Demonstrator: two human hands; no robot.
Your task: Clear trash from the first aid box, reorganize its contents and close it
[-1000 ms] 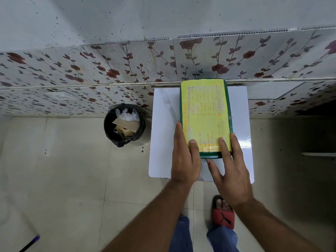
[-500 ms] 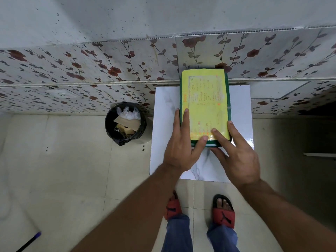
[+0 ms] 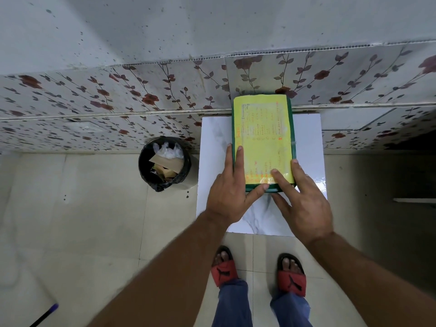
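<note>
The green first aid box (image 3: pixel 263 140) lies closed on the small white table (image 3: pixel 214 142), its yellow printed label facing up and its far end against the wall. My left hand (image 3: pixel 232 187) lies along the box's left edge, fingers on the lid and thumb hooked on the near edge. My right hand (image 3: pixel 300 201) rests on the near right corner, fingers spread over the lid. A black bin (image 3: pixel 164 162) left of the table holds cardboard scraps and crumpled plastic.
A wall with flowered tiles (image 3: pixel 141 95) rises right behind the table. The floor is pale tile. My feet in red sandals (image 3: pixel 224 270) stand at the table's near edge. A dark stick with a purple tip (image 3: pixel 46 313) lies at the bottom left.
The box has slid away from me toward the wall with both hands on it. My left thumb has come round onto the near edge. The view has shifted back, showing both feet.
</note>
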